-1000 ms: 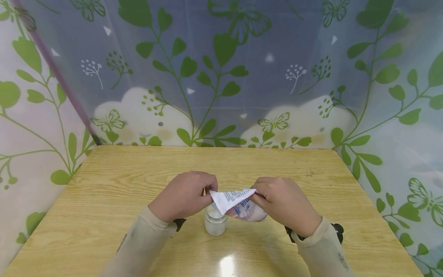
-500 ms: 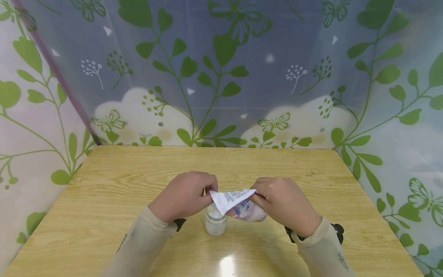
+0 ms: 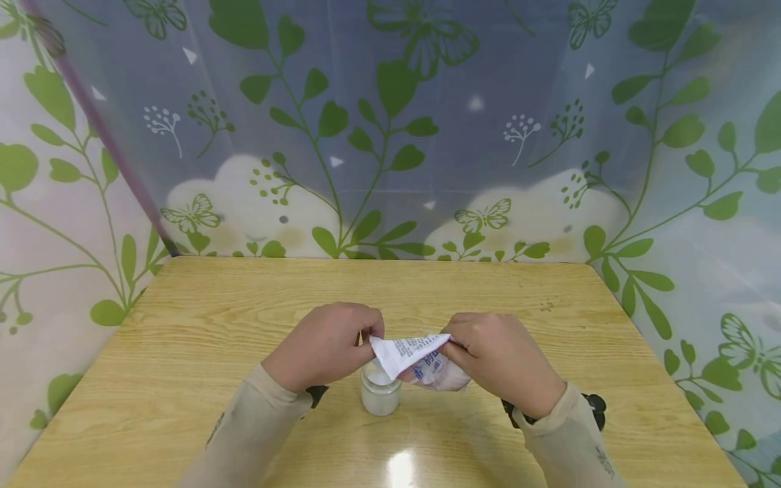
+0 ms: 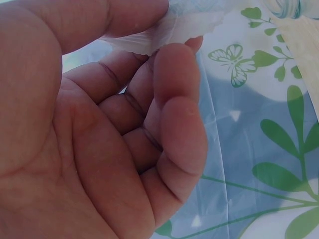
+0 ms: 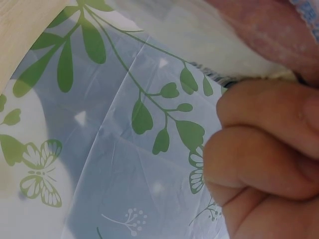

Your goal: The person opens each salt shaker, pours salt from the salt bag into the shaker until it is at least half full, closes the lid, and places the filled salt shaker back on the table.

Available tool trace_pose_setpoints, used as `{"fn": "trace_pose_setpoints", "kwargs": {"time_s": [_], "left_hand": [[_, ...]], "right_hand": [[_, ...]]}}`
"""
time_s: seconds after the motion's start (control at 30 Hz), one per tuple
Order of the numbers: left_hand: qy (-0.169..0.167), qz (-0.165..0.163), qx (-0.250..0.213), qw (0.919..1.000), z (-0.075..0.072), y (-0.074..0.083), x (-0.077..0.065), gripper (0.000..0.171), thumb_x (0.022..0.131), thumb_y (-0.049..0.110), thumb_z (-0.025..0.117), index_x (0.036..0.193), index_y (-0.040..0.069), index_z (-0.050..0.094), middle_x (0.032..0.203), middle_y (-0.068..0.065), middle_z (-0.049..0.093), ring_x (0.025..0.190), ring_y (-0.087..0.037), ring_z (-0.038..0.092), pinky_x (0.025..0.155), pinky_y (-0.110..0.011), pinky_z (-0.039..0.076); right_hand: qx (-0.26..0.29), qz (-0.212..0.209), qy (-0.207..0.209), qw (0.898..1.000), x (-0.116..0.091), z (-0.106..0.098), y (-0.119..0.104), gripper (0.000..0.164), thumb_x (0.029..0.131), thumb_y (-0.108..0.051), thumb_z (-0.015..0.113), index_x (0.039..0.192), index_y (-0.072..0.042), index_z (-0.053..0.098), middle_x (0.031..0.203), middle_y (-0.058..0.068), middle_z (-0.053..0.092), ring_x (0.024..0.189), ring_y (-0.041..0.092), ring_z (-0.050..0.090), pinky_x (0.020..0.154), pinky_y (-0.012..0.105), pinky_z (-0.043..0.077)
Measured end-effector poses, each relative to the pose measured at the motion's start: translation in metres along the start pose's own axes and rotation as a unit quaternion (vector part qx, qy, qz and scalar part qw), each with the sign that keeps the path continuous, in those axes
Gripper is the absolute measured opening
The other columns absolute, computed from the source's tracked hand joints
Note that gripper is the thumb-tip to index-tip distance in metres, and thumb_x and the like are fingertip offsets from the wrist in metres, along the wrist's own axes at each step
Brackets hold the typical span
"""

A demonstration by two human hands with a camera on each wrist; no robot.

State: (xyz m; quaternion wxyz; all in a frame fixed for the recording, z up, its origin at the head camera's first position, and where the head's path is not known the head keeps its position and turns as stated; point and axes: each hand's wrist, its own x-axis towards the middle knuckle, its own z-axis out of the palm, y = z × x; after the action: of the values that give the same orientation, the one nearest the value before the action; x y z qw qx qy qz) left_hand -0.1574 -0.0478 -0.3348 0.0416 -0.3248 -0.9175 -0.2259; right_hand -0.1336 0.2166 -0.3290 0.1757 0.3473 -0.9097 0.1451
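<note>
A white plastic packet (image 3: 436, 373) with blue and dark printing is stretched between both hands, tilted over a small glass jar (image 3: 381, 395). My left hand (image 3: 326, 346) pinches its left corner between thumb and fingers; in the left wrist view the film's serrated edge (image 4: 149, 42) pokes out of that pinch. At the other end my right hand (image 3: 506, 359) grips the packet with curled fingers. The right wrist view has the packet's whitish and pinkish side (image 5: 239, 45) above the knuckles. The jar stands upright and looks whitish inside; the packet and left hand partly cover its mouth.
The wood-grain table (image 3: 244, 285) carries the jar near its middle. A patterned cloth (image 3: 390, 135) with green leaves and butterflies rises behind the table and along both sides. Dark straps with devices sit at both wrists, such as the right wrist strap (image 3: 594, 410).
</note>
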Motion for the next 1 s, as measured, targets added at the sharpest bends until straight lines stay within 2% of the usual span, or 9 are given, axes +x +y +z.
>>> {"fn": "trace_pose_setpoints", "kwargs": {"time_s": [1.0], "left_hand": [[-0.010, -0.006, -0.005, 0.9999, 0.0012, 0.0011, 0.0007, 0.016, 0.089, 0.013, 0.071, 0.079, 0.024, 0.066, 0.073, 0.016, 0.059, 0.061, -0.005, 0.051, 0.057, -0.025, 0.046]], "right_hand": [[0.009, -0.001, -0.007, 1.000, -0.0008, -0.0011, 0.0002, 0.009, 0.091, -0.010, 0.078, 0.084, -0.015, 0.079, 0.078, -0.009, 0.070, 0.060, -0.005, 0.050, 0.055, 0.019, 0.046]]}}
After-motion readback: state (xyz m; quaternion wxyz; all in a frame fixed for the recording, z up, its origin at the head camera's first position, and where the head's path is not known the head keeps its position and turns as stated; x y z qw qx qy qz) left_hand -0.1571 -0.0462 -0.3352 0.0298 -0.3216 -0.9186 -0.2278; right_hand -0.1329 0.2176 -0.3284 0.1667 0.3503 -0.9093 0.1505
